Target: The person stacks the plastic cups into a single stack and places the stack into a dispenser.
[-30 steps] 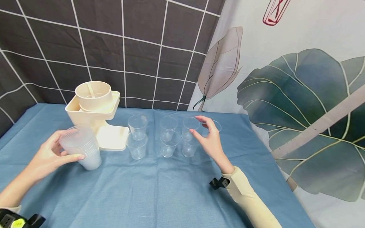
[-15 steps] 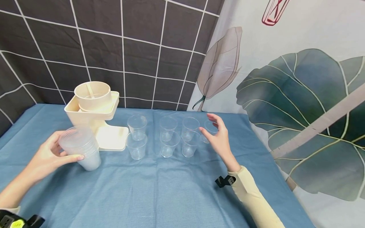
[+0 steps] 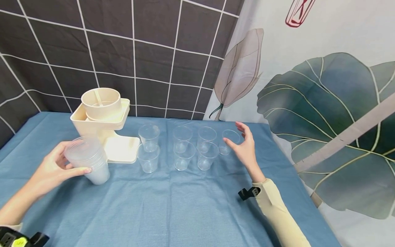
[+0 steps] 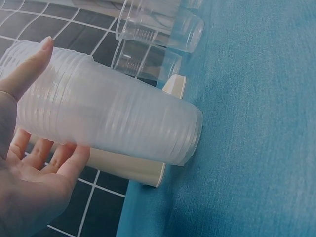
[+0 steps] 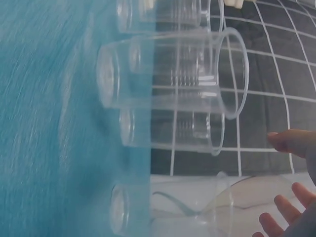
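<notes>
On the left, my left hand [image 3: 58, 164] grips a nested stack of clear plastic cups [image 3: 89, 161], thumb on the near side and fingers round the far side. In the left wrist view the stack [image 4: 128, 108] lies across the hand, its base close to the blue cloth. My right hand [image 3: 245, 147] is beside the rightmost single cup [image 3: 225, 148], thumb and fingers spread apart. From the right wrist view, the fingers [image 5: 289, 210] look clear of that cup [image 5: 173, 207]. More single clear cups [image 3: 184, 156] stand upright in two rows to its left.
A cream dispenser-like stand [image 3: 103, 127] with a round top cup and a flat base plate [image 3: 121, 149] stands behind the stack. Blue cloth [image 3: 166, 206] covers the table. Dark gridded fabric [image 3: 108, 51] hangs behind, and a leaf-print curtain [image 3: 324, 120] on the right.
My right hand has moved rightward, away from the third back cup, and the rightmost cup now shows beside it. The left hand and its stack stay put.
</notes>
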Motion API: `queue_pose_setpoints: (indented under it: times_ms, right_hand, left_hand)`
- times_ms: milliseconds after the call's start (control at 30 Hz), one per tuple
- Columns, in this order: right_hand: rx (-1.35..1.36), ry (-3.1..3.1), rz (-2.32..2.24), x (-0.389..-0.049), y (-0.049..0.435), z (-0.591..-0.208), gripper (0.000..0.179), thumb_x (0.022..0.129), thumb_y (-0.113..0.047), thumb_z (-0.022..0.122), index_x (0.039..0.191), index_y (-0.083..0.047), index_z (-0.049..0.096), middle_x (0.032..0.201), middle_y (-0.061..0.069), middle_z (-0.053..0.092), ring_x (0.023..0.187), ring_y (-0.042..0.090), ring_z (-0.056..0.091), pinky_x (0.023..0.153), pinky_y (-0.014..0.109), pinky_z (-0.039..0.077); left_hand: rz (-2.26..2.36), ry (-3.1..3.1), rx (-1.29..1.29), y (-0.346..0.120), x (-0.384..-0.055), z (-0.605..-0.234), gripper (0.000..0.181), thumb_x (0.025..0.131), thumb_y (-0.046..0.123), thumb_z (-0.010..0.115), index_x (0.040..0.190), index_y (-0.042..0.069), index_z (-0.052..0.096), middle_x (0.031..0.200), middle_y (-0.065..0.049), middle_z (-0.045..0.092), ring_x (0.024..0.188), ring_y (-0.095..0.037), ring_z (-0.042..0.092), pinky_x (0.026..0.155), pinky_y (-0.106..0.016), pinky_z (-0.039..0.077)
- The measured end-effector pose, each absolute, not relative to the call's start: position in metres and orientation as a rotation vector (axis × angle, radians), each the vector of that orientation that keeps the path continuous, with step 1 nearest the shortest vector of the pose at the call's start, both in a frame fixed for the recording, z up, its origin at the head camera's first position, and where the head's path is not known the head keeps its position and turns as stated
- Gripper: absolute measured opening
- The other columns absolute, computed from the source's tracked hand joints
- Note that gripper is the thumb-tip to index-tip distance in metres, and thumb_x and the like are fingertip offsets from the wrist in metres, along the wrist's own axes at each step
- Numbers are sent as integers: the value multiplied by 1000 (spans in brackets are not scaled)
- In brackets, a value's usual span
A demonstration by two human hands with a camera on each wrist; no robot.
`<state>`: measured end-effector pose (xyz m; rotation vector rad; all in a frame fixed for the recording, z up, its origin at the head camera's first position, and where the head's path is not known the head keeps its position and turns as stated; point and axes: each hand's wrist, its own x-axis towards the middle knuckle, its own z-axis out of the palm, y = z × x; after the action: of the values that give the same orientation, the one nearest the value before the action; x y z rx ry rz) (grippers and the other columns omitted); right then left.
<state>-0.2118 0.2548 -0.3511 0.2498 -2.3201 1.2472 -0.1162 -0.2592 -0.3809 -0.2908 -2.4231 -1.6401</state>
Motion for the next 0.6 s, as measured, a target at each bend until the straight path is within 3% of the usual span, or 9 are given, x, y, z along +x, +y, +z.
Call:
queue_pose_setpoints:
  times_ms: [600]
  right_hand:
    - [61, -2397, 1439, -223, 276, -364, 84, 77, -15, 81, 144, -7, 32, 145, 15, 40, 132, 33, 39, 112, 50, 33]
  left_hand:
    - [-1651, -2411, -279, -259, -116, -379, 73, 71, -17, 73, 123, 27, 46, 120, 23, 49, 102, 16, 52, 81, 3, 42]
